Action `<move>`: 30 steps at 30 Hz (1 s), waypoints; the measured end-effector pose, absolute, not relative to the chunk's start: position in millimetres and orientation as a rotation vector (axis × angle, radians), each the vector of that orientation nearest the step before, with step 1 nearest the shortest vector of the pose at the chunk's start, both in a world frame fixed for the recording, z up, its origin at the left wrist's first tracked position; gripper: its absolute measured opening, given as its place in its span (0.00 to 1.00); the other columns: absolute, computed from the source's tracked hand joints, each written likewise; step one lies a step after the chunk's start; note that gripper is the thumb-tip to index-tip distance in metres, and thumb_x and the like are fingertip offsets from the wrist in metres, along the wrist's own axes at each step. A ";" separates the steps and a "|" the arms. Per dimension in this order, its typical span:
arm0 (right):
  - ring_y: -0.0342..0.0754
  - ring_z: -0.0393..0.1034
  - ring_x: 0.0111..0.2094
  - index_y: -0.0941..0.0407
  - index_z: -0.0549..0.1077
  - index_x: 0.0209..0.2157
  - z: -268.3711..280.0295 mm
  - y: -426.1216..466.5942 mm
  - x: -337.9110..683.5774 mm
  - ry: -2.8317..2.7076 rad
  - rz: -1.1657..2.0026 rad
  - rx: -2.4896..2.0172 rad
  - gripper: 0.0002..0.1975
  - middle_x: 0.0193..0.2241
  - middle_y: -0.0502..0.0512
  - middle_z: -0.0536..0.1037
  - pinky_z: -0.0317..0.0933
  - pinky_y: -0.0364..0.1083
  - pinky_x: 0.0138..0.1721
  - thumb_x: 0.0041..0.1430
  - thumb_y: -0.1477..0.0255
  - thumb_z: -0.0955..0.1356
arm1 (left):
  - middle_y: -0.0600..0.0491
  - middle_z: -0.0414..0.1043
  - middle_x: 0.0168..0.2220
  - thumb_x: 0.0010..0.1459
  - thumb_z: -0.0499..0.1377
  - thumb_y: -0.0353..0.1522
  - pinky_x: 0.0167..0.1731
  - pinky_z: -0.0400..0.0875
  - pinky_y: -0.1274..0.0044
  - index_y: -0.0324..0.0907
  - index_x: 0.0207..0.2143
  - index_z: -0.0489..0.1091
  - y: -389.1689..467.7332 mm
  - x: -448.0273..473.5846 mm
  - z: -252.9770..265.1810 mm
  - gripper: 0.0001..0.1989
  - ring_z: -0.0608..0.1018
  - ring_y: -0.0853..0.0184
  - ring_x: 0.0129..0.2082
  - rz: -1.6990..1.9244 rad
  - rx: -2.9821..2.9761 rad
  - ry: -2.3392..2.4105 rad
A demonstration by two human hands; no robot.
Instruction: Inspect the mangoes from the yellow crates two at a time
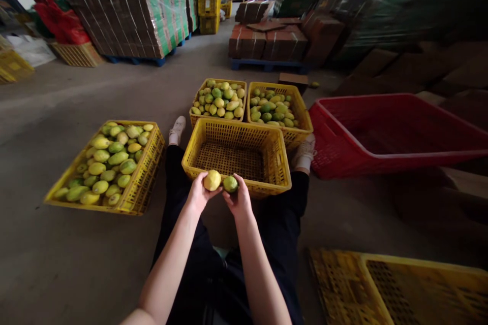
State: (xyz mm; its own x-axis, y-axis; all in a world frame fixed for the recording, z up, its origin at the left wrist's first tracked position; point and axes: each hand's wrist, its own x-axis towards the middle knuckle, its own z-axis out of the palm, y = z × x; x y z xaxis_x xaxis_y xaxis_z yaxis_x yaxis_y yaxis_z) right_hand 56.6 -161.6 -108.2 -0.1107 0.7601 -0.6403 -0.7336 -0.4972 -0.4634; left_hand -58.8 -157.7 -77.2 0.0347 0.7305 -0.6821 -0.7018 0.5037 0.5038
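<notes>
My left hand (pixel 200 195) is closed around a yellow lemon (pixel 212 181). Beside it, my right hand (pixel 241 200) grips a green lemon (pixel 231 184). Both fruits are held side by side, just over the near rim of an empty yellow crate (pixel 236 125) between my legs. Behind that crate, one yellow crate of mixed yellow and green lemons (pixel 219 99) stands at the left. Another crate holding mostly greener lemons (pixel 272 107) stands at the right. Off to my left, a heaped crate of lemons (pixel 104 165) rests on the floor.
A large red crate (pixel 343 150) stands to the right. Another yellow crate (pixel 375 284) lies at the lower right. Flattened cartons (pixel 267 40) are stacked on a blue pallet (pixel 269 65) at the back. Tall wrapped stacks (pixel 125 7) rise at the back left.
</notes>
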 end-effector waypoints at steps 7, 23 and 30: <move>0.44 0.67 0.16 0.50 0.65 0.37 -105.4 -166.0 63.8 -0.360 1.699 -0.794 0.17 0.24 0.46 0.75 0.52 0.37 0.09 0.46 0.66 0.72 | 0.48 0.78 0.38 0.62 0.51 0.33 0.21 0.74 0.79 0.36 0.51 0.70 -161.5 -72.7 -81.4 0.18 0.80 0.65 0.29 1.049 0.034 0.752; 0.38 0.62 0.15 0.57 0.72 0.31 -134.7 -169.3 60.1 0.016 1.837 -1.048 0.08 0.23 0.51 0.77 0.53 0.36 0.12 0.48 0.68 0.70 | 0.48 0.76 0.29 0.64 0.46 0.31 0.24 0.75 0.80 0.35 0.44 0.71 -144.4 -79.8 -112.7 0.17 0.79 0.68 0.27 1.139 -0.353 0.925; 0.44 0.70 0.21 0.56 0.75 0.32 -159.0 -180.1 80.2 -0.013 1.730 -1.252 0.14 0.27 0.54 0.81 0.63 0.41 0.19 0.39 0.67 0.73 | 0.54 0.73 0.29 0.57 0.59 0.36 0.17 0.64 0.84 0.40 0.38 0.71 -87.5 -96.0 -142.4 0.10 0.76 0.71 0.22 1.246 0.230 1.429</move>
State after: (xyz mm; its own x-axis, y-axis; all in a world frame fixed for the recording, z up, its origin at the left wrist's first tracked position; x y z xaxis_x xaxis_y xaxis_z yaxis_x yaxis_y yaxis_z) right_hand 80.2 -180.1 -159.0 -0.0080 0.6896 -0.7242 -0.6790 -0.5354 -0.5024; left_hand -96.0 -87.5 -142.4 -0.3133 0.7352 -0.6011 -0.4949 0.4138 0.7641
